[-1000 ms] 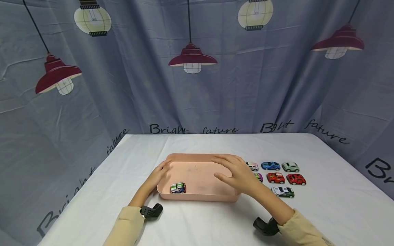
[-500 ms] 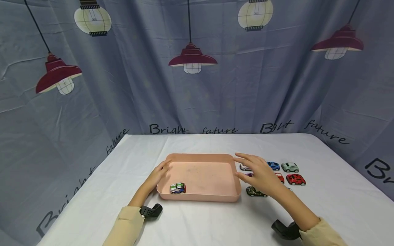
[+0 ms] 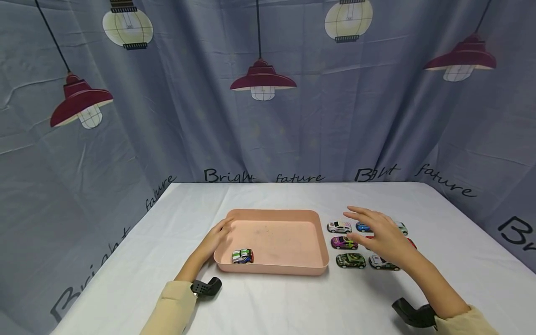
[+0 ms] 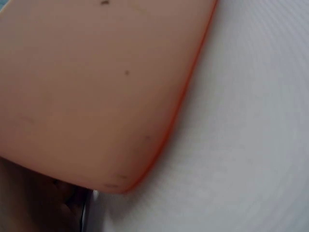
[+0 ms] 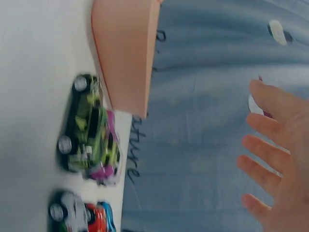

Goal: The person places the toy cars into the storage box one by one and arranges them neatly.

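Observation:
A pink rectangular tray [image 3: 272, 269] lies in the middle of the table, with a white, green and blue toy car [image 3: 242, 256] in its near left corner. Along the tray's left side rests my left hand [image 3: 214, 239], fingertips at the rim. My right hand [image 3: 383, 235] hovers over the toy cars to the right, fingers spread and holding nothing. Near it stand a white car [image 3: 339, 227], a purple car [image 3: 344, 242], a green camouflage car [image 5: 87, 125] and a white-and-black car [image 3: 378, 263]. Behind the hand, a blue car [image 3: 363, 227] and others are partly hidden.
A white cloth covers the table [image 3: 259, 302]. Grey-blue curtains [image 3: 188, 116] printed with lamps hang behind and at both sides. Each wrist wears a black camera, such as the left camera [image 3: 207, 287].
My right hand has moved right from over the tray to above the toy cars, uncovering the white, purple and green ones. The left hand and the tray have stayed put.

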Demonstrator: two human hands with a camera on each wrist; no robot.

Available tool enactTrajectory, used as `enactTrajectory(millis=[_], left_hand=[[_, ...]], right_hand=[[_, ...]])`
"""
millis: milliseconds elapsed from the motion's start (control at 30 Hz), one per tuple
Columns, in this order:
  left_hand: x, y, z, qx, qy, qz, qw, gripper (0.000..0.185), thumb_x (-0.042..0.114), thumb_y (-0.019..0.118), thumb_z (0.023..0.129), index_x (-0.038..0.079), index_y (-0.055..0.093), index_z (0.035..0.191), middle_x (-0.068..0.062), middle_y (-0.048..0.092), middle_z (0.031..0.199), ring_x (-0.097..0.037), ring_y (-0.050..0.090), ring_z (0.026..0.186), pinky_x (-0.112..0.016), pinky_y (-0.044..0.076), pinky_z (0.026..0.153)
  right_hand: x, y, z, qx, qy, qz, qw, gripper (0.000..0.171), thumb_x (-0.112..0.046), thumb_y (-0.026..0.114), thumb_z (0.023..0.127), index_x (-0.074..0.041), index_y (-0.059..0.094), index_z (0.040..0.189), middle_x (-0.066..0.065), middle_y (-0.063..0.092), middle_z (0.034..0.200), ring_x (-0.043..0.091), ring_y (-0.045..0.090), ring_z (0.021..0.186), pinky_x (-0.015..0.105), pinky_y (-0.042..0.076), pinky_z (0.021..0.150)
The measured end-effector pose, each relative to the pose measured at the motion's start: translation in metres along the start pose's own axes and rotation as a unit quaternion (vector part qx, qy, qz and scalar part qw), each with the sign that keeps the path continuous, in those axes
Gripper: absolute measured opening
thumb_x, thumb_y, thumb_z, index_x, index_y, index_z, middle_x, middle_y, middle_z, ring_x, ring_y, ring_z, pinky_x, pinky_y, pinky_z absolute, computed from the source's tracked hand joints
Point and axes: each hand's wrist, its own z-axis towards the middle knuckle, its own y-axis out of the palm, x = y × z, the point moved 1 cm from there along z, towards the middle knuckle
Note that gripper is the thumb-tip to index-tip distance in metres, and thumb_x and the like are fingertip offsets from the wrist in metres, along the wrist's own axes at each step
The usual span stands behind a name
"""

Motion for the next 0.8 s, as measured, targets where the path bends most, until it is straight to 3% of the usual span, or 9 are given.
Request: enactTrajectory(millis=[433, 800], left_hand=[[0.0, 0.001, 0.0, 0.007, -0.011, 0.0, 0.9999, 0.044, 0.027, 0.038, 0.098, 0.012, 0.037, 0.139, -0.015, 0.026, 0.149, -0.036, 0.018, 0.138, -0.053, 0.016, 0.112], [0.0, 0.001, 0.0, 0.004, -0.01, 0.003, 0.9999, 0.044, 0.027, 0.038, 0.098, 0.012, 0.036, 0.14, -0.016, 0.025, 0.149, -0.037, 0.017, 0.138, -0.055, 0.015, 0.112]], right_hand=[[0.037, -0.027, -0.011, -0.011, 0.045, 0.013, 0.999, 0.055, -0.032, 0.065, 0.082, -0.008, 0.049, 0.13, 0.022, 0.043, 0.135, 0.05, 0.038, 0.118, 0.07, 0.024, 0.089], [0.078, -0.034, -0.022, -0.028, 0.106, 0.02, 0.994, 0.061, -0.034, 0.059, 0.088, -0.006, 0.038, 0.137, 0.027, 0.036, 0.138, 0.052, 0.035, 0.12, 0.071, 0.034, 0.081]])
